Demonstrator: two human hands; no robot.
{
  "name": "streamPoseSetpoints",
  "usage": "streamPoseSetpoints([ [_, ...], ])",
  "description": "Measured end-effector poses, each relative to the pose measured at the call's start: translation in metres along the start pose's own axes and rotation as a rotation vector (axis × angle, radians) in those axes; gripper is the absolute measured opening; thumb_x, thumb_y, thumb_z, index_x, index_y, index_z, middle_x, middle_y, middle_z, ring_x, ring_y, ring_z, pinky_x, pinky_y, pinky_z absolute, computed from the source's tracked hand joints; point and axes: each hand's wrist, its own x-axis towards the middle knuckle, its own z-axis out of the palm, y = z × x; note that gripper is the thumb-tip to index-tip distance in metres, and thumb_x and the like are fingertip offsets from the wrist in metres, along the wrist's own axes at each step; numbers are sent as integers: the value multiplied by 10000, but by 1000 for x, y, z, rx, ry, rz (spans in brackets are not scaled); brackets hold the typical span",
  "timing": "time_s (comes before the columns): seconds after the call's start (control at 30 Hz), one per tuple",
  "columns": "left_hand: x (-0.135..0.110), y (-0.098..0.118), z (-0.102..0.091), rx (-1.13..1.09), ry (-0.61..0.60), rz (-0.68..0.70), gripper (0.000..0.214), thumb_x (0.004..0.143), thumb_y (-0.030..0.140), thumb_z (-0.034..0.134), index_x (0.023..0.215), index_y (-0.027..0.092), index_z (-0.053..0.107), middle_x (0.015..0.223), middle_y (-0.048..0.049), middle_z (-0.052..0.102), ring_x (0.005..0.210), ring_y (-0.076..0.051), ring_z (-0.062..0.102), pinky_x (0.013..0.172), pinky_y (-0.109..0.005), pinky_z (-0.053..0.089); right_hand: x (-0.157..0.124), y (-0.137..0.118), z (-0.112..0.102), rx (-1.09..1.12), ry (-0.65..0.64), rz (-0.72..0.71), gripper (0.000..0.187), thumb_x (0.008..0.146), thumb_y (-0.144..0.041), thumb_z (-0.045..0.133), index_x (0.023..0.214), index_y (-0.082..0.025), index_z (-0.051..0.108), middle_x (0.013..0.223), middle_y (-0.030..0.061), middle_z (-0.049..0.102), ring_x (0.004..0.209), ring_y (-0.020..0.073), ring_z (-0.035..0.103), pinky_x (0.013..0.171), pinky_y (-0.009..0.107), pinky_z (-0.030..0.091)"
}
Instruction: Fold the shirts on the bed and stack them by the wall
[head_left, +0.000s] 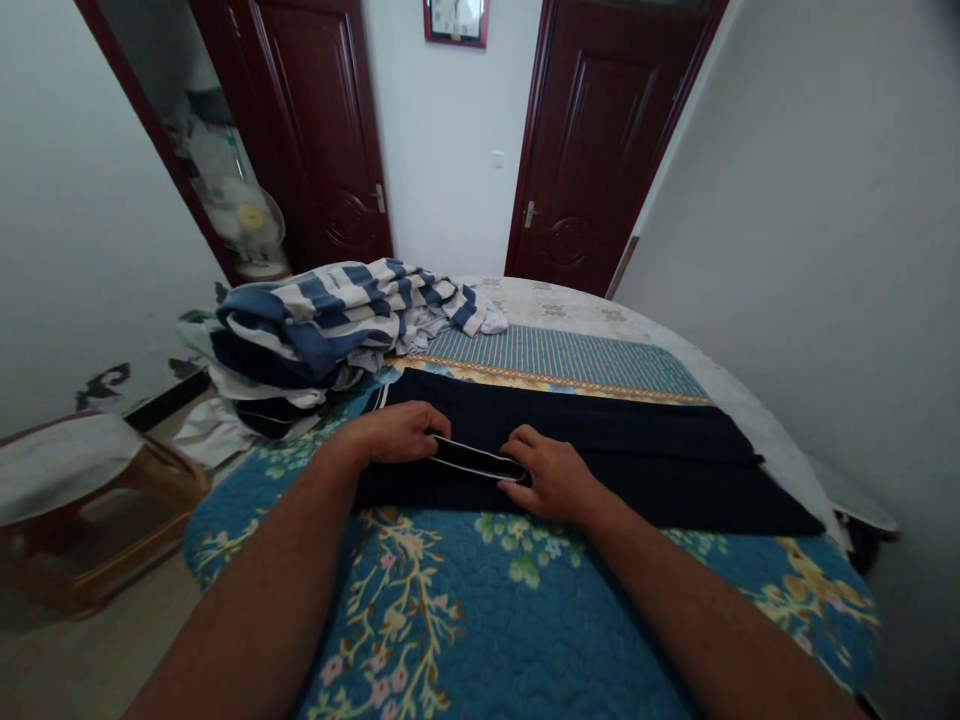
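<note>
A dark navy garment [615, 450] with a thin white stripe lies folded lengthwise across the bed. My left hand [394, 432] rests on its left end, fingers curled and pinching the striped edge. My right hand [551, 478] sits just to the right, fingers bent and gripping the same white-striped fold from the near side. Both forearms reach in over the blue floral quilt [465, 610].
A heap of blue-and-white striped clothes [330, 320] lies at the bed's far left. A striped blue sheet [555, 355] shows behind the garment. A wooden stool [82, 510] stands on the floor at left, and a fan [251, 225] by an open dark red door [322, 130]. A white wall runs close along the right.
</note>
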Motion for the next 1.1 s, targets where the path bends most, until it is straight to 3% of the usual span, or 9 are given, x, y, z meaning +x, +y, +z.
streamPoseSetpoints([
  [0.1, -2, -7, -2, -43, 12, 14, 228, 769, 194, 540, 856, 243, 745, 771, 22, 690, 732, -172, 625, 657, -246, 455, 2, -3, 2, -45, -21, 16, 241, 977, -283, 592, 1193, -236, 691, 1218, 72, 669, 940, 184, 661, 782, 289, 483],
  [0.3, -2, -16, -3, -205, -51, 36, 276, 850, 324, 597, 1043, 251, 779, 923, 13, 764, 863, -190, 693, 753, -249, 507, 2, 1, 9, -31, 14, 23, 204, 979, -203, 540, 1115, -218, 691, 1124, 66, 692, 941, 182, 657, 801, 281, 471],
  [0.53, -5, -15, -1, -211, -59, 31, 773, 703, 400, 861, 1442, 315, 649, 1377, -32, 725, 1258, -246, 665, 1063, -298, 486, 4, 10, 17, 202, 160, 83, 175, 1010, -224, 546, 1112, -219, 688, 1038, 46, 722, 958, 190, 685, 873, 299, 491],
  [0.6, -5, -13, 0, -151, -59, 22, 727, 714, 362, 837, 1418, 309, 663, 1363, -30, 728, 1237, -243, 669, 1041, -294, 493, 6, 11, 19, 230, 176, 94, 171, 1010, -224, 556, 1106, -218, 697, 1038, 48, 732, 960, 196, 693, 881, 304, 491],
  [0.7, -1, -13, 4, -60, -62, 34, 424, 787, 277, 699, 1207, 281, 759, 1163, -9, 779, 1067, -218, 702, 916, -278, 511, 7, 12, 19, 262, 181, 114, 171, 1014, -225, 558, 1087, -220, 711, 1031, 48, 746, 956, 198, 702, 880, 304, 489],
  [0.8, 15, -20, 9, -75, 90, 37, 243, 841, 263, 566, 976, 237, 766, 954, -14, 772, 914, -209, 699, 825, -290, 508, 11, 14, 19, 340, 186, 177, 182, 1019, -253, 556, 1071, -229, 729, 989, 39, 764, 932, 202, 712, 853, 300, 489],
  [0.93, 42, -32, 20, -424, 590, -106, 376, 946, 453, 478, 1088, 201, 717, 1057, -70, 794, 1005, -248, 719, 877, -342, 536, 19, 17, 20, 450, 257, 335, 209, 1007, -306, 561, 1076, -232, 743, 961, 31, 780, 924, 215, 723, 836, 310, 487],
  [1.0, 48, -38, 24, -590, 633, -134, 518, 976, 573, 452, 1247, 187, 666, 1135, -100, 792, 1042, -261, 729, 870, -361, 551, 22, 18, 20, 481, 295, 390, 224, 993, -325, 567, 1089, -233, 746, 987, 31, 782, 940, 221, 723, 839, 317, 487],
  [1.1, 45, -46, 27, -548, 497, -24, 760, 848, 607, 701, 1472, 199, 551, 1246, -119, 760, 1113, -270, 719, 951, -384, 543, 23, 19, 20, 512, 300, 417, 253, 980, -340, 569, 1120, -233, 750, 1004, 33, 781, 942, 225, 721, 846, 326, 495],
])
